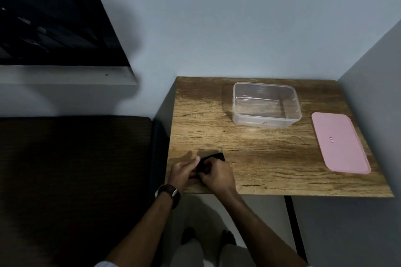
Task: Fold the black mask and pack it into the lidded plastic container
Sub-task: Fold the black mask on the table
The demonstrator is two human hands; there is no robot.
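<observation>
On the wooden table (271,165), far side: clear container (266,105), open; pink lid (340,142) beside it (well apart from the hands). Near edge: left hand (184,172) and right hand (217,174) both pinched on the black mask (213,156), partly folded between them. Likely to spring open or slide off the edge if released carelessly.

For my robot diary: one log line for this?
step: folding | both hands on black mask | clear container empty | pink lid off

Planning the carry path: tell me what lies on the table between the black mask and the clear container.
Head view: nothing. Only bare wooden table separates the black mask, held by both hands, from the open clear container. The pink lid lies off to the right.
</observation>
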